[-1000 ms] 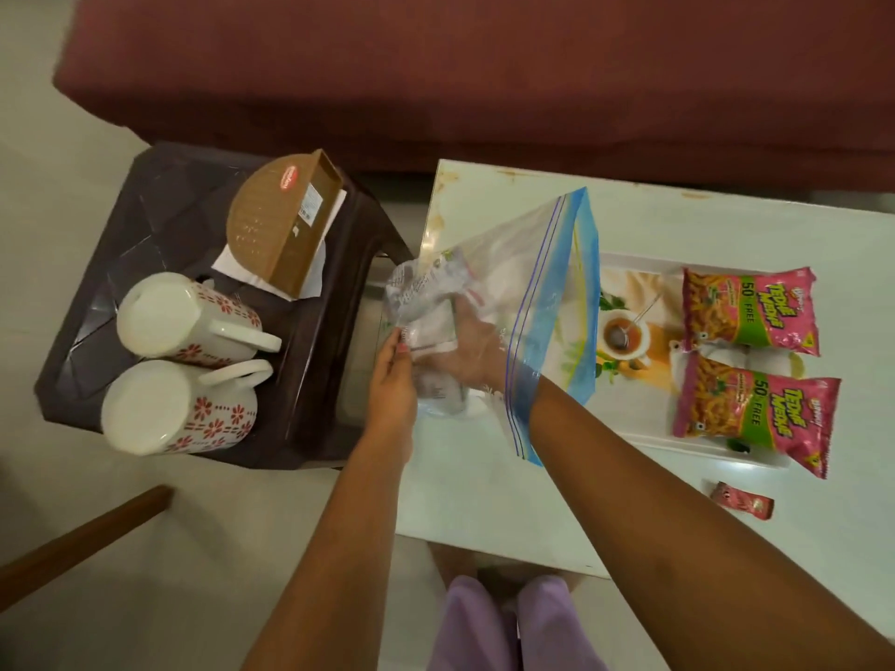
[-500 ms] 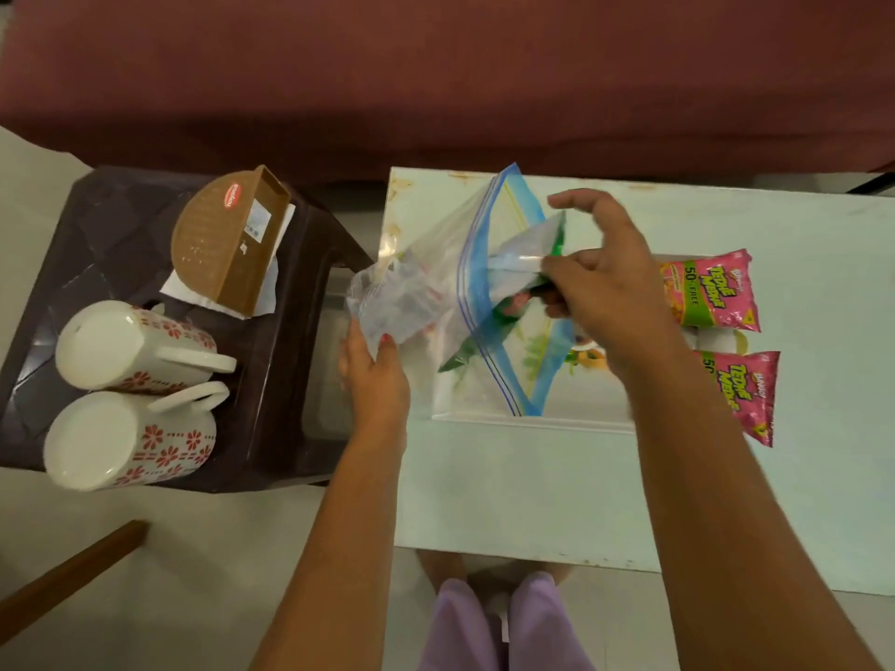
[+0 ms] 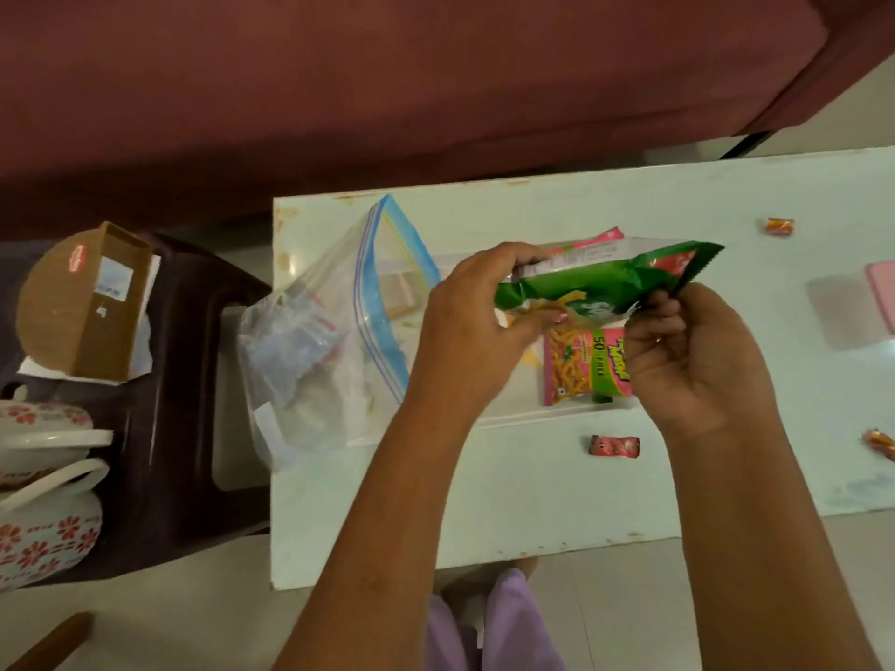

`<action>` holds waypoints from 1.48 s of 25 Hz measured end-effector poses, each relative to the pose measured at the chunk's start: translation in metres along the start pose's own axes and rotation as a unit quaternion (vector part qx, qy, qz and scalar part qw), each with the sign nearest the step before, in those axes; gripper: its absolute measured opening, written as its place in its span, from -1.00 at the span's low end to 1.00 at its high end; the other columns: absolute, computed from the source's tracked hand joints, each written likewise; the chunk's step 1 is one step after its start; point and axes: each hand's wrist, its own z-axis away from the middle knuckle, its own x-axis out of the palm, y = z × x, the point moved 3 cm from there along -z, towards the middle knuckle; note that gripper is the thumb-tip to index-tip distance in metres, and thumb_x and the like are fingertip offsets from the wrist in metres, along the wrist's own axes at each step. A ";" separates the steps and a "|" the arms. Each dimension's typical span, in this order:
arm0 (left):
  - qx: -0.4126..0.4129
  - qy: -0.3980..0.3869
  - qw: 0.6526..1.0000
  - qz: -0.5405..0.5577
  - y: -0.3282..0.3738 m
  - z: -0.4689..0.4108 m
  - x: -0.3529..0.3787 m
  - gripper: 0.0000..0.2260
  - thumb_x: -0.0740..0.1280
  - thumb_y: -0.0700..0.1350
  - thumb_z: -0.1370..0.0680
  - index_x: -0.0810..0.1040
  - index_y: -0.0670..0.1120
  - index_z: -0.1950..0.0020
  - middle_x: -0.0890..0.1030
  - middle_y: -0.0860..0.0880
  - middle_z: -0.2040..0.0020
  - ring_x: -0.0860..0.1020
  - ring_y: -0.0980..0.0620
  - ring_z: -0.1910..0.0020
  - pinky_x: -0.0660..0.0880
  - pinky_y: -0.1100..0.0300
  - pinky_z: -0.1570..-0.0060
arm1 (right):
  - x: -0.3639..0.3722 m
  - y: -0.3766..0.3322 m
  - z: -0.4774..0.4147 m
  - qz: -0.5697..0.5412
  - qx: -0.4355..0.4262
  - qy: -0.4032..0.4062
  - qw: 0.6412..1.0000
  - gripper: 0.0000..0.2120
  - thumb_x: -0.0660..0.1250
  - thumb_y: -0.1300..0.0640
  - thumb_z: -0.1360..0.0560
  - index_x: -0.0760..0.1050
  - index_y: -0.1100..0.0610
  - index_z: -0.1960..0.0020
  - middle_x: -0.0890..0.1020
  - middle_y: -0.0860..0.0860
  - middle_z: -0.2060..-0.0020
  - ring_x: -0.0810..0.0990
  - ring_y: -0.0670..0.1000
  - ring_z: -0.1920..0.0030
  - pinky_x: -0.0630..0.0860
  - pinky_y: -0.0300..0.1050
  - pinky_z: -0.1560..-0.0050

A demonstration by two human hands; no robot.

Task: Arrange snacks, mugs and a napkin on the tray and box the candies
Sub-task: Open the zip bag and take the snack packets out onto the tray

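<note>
Both your hands hold a green snack pkt [image 3: 600, 283] above the tray [image 3: 508, 411], mid-table [image 3: 484, 501]. Left hand [image 3: 477, 326] fingers clenched on pkt's left end; right hand [image 3: 697, 360] fingers pinch its right lower edge. Pink snack pkt [image 3: 586, 368] lies flat on tray, just under the green one; 2nd pink pkt [image 3: 598, 239] mostly hidden behind it. Zip bag [image 3: 329, 341] lies at table's left edge, partly over tray. Red candy [image 3: 614, 446] on table near of tray. Mugs [image 3: 43, 477] and brown box [image 3: 82, 302] on dark stool [image 3: 193, 428], far left.
</note>
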 end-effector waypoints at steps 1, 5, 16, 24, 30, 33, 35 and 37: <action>-0.013 0.000 1.000 0.020 -0.006 -0.007 0.004 -0.79 0.48 -0.18 -0.39 0.60 -0.06 0.00 0.60 0.12 0.13 0.56 0.18 0.09 0.55 0.18 0.00 | -0.011 -0.003 -0.007 0.041 -0.019 0.023 0.999 -0.75 0.20 0.29 -0.54 0.53 0.25 0.28 0.50 0.03 0.49 0.42 -0.17 0.58 0.35 -0.40 0.57; -0.080 -0.032 0.996 0.028 -0.027 -0.038 0.029 -0.79 0.36 -0.29 -0.47 0.54 0.00 0.28 0.55 0.09 0.39 0.57 0.17 0.43 0.48 0.32 0.38 | -0.041 -0.009 -0.045 0.558 -0.242 0.032 0.793 -0.84 0.30 0.06 -0.49 0.64 0.06 0.15 0.51 0.07 0.40 0.45 -0.03 0.38 0.38 -0.16 0.30; -0.128 0.095 0.979 -0.129 -0.075 0.002 0.062 -0.47 0.26 -0.40 -0.43 0.36 -0.03 -0.34 0.37 -0.05 -0.35 0.41 0.02 -0.25 0.36 0.38 0.05 | -0.019 0.068 -0.114 0.754 -0.099 -0.359 0.541 -0.08 0.59 0.28 -0.16 0.26 0.07 -0.43 0.44 0.06 -0.31 0.40 0.03 -0.30 0.33 -0.21 -0.25; -0.118 0.154 0.969 -0.152 -0.071 0.004 0.056 -0.52 0.27 -0.35 -0.49 0.34 -0.03 -0.37 0.42 -0.04 -0.37 0.43 0.02 -0.30 0.46 0.38 -0.09 | -0.017 0.078 -0.115 0.566 0.051 -0.308 0.763 -0.92 0.32 0.34 -0.48 0.49 0.19 0.09 0.61 0.12 0.21 0.60 -0.03 0.25 0.56 -0.13 0.20; -0.185 0.187 0.965 0.010 -0.085 0.024 0.074 -0.38 0.39 -0.19 -0.48 0.19 0.00 -0.47 0.24 0.03 -0.46 0.21 0.01 -0.46 0.26 0.20 -0.40 | -0.035 0.037 -0.116 0.272 -0.074 -0.029 0.959 -0.94 0.31 0.27 -0.51 0.47 0.21 0.02 0.64 0.10 0.21 0.67 0.07 0.21 0.65 0.00 0.31; -0.265 0.130 0.945 0.142 -0.099 0.002 0.089 -0.42 0.33 -0.17 -0.53 0.17 0.07 -0.48 0.28 0.10 -0.40 0.37 -0.02 -0.38 0.37 -0.05 -0.35 | -0.028 0.056 -0.122 0.240 -0.074 0.048 0.967 -0.91 0.29 0.29 -0.52 0.42 0.29 0.01 0.58 0.22 0.12 0.63 0.17 0.14 0.65 -0.03 0.31; -0.293 0.119 0.935 0.161 -0.109 -0.015 0.094 -0.45 0.29 -0.19 -0.55 0.18 0.06 -0.49 0.33 -0.02 -0.42 0.41 -0.04 -0.34 0.40 -0.07 -0.32 | -0.022 0.073 -0.128 0.248 -0.076 0.076 0.963 -0.91 0.30 0.31 -0.50 0.39 0.29 0.06 0.54 0.24 0.11 0.62 0.18 0.13 0.64 0.01 0.26; -0.321 0.088 0.939 0.091 -0.121 -0.027 0.094 -0.46 0.26 -0.17 -0.56 0.16 0.02 -0.50 0.29 -0.09 -0.44 0.32 -0.05 -0.41 0.31 -0.03 -0.39 | -0.024 0.088 -0.136 0.265 -0.066 0.107 0.956 -0.89 0.32 0.33 -0.48 0.38 0.27 0.08 0.53 0.20 0.12 0.62 0.18 0.12 0.64 0.07 0.19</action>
